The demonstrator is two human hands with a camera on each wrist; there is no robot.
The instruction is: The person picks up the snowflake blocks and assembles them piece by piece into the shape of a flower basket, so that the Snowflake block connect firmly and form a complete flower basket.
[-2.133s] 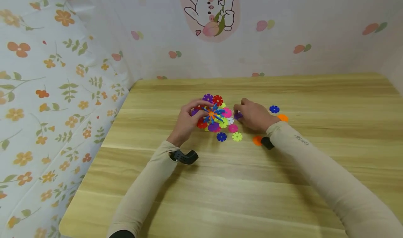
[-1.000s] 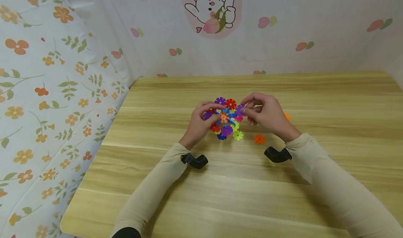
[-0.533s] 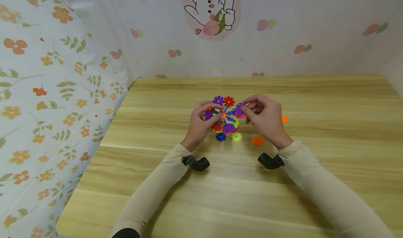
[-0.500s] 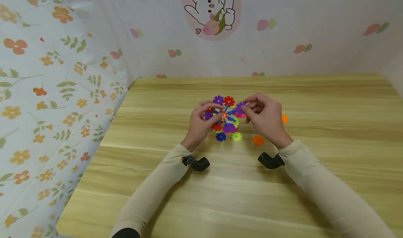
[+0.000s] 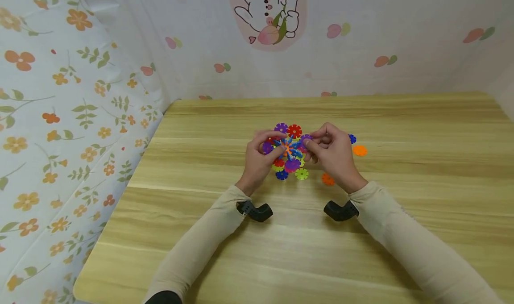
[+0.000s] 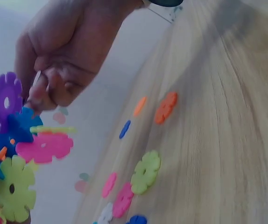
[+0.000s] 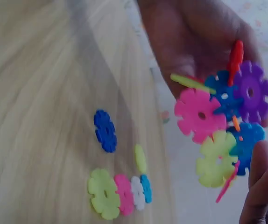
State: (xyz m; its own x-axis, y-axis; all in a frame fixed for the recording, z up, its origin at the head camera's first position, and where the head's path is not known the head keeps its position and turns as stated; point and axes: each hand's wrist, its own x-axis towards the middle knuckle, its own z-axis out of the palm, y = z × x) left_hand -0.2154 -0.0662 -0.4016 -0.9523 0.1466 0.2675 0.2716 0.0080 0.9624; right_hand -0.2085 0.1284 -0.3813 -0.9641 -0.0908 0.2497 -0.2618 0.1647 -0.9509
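Observation:
My left hand (image 5: 259,161) grips a cluster of interlocking flower-shaped plastic discs (image 5: 287,148), raised above the table. Blue pieces ring an orange centre, with purple, red, pink and yellow-green discs standing outward. At the cluster's right side, my right hand (image 5: 339,159) pinches a purple disc (image 5: 306,139) between thumb and fingers, its edge right at the blue pieces. The right wrist view shows the left hand (image 7: 194,42) behind the cluster's pink disc (image 7: 200,115), with right fingers (image 7: 262,193) beside a blue piece. Part of the cluster is hidden by the left fingers.
Loose discs lie on the wooden table (image 5: 289,259): orange (image 5: 359,150) and blue (image 5: 352,139) beyond the right hand, another orange disc (image 5: 328,179) under its wrist, yellow-green (image 5: 302,174) and dark blue (image 5: 282,174) below the cluster. A patterned cloth (image 5: 180,36) hangs behind.
My right hand has lifted the purple disc from the table and brought it left against the cluster. My left hand has shifted slightly right with the cluster.

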